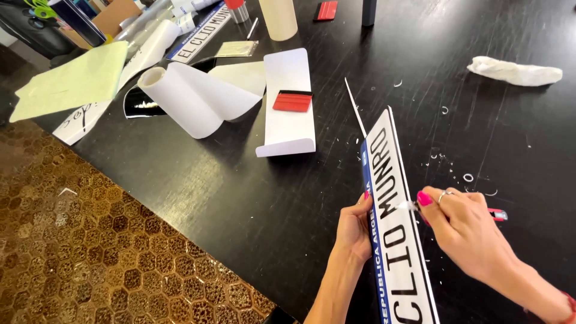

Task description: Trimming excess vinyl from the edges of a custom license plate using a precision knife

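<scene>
I see the left hand [354,231] braced against the blue edge of a long white plate [396,228] with black lettering, fingers pressed together and flat along its side. The plate lies lengthwise on the black desk [240,198], near the front right, running away from me. The right hand [465,225] pinches a small cutter with a red handle [497,214], fingers closed tight around it, and its pale tip meets the plate's face about midway along.

The risk I judge most likely is a slip — the plate's surface looks smooth and glossy, so a blade pushed at a shallow angle could skate across and score the lettering, or run toward the left fingertips [366,197], which sit just beside the cutting point. The plate is thin and narrow; held only at one edge, it could pivot on the slick desk if pressure goes sideways.

A thin white sliver [355,108] sticks out past the plate's far end, and small curled shavings [467,177] lie scattered to the right — they could get under the plate and rock it.

Farther back lie a curling roll of white backing paper [192,99], a flat white sheet with upturned ends [288,135] carrying a red squeegee [293,102], a pale yellow sheet [72,81], and a crumpled white rag [515,71] — soft and matte against the scratched desk.
</scene>
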